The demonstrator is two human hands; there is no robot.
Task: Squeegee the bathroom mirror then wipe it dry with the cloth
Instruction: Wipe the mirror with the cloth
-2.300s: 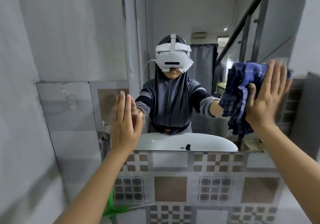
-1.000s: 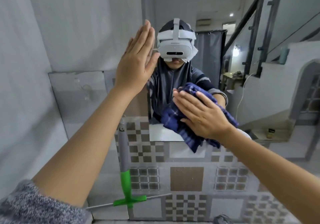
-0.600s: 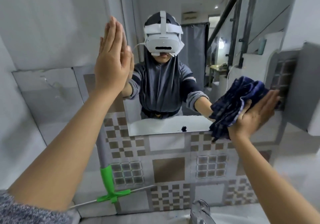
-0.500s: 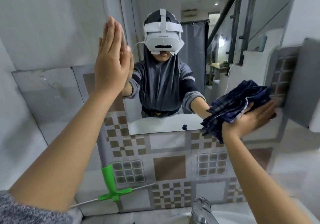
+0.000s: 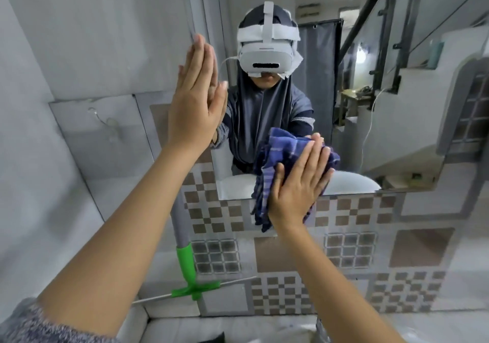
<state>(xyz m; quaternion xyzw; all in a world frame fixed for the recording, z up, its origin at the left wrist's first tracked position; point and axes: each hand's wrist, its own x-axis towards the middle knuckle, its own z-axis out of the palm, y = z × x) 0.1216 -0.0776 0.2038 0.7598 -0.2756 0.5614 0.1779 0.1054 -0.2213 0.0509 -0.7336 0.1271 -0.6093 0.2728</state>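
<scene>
The wall mirror [image 5: 391, 131] fills the upper middle and right of the head view. My right hand [image 5: 297, 183] lies flat on a bunched blue checked cloth [image 5: 280, 154] and presses it against the mirror's lower edge, left of centre. My left hand [image 5: 194, 104] is flat with straight fingers, its palm against the mirror's left edge, holding nothing. The squeegee [image 5: 189, 268], grey handle with a green head and a thin blade, leans upright against the tiled wall below the mirror's left corner.
Patterned brown and grey tiles [image 5: 344, 250] cover the wall under the mirror. A plain grey wall [image 5: 79, 64] stands close on the left. A white basin rim [image 5: 225, 326] and part of a tap [image 5: 324, 329] show at the bottom edge.
My right hand has swept the cloth left from the mirror's lower right to its lower middle. My left hand stays flat on the mirror's left edge.
</scene>
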